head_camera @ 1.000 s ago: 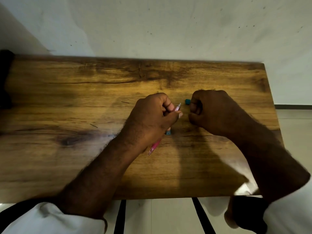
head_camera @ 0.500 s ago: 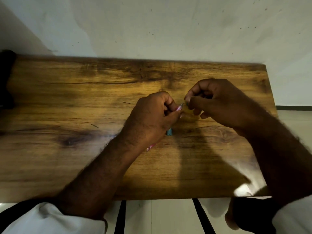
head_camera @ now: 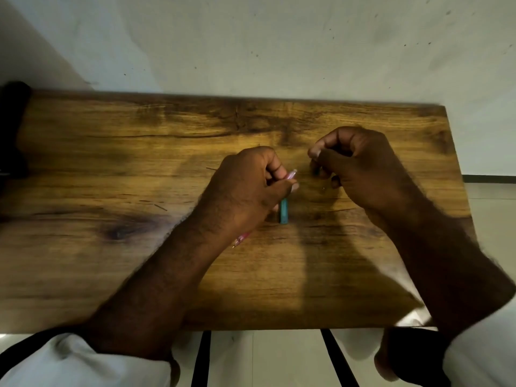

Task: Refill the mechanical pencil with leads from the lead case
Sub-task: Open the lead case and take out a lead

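Observation:
My left hand (head_camera: pixel 245 191) is shut on a pink mechanical pencil (head_camera: pixel 292 174); its top end sticks out past my thumb and its tip shows under my wrist. A teal lead case (head_camera: pixel 284 211) lies on the wooden table (head_camera: pixel 111 163), partly under that hand. My right hand (head_camera: pixel 360 169) hovers just right of the pencil's top with its fingers curled in a pinch. A small dark teal piece (head_camera: pixel 316 171) sits right under those fingertips. Whether they grip it, or a lead, is hidden.
Thin dark lines (head_camera: pixel 160 207) mark the table left of my hands; leads or scratches, I cannot tell which. A dark object (head_camera: pixel 14 121) stands at the table's far left end. A white wall runs behind, and the table's right edge is near my right forearm.
My right hand went from a fist by the teal piece to the pencil's top, then drew back right over that piece. My left hand kept its hold on the pencil.

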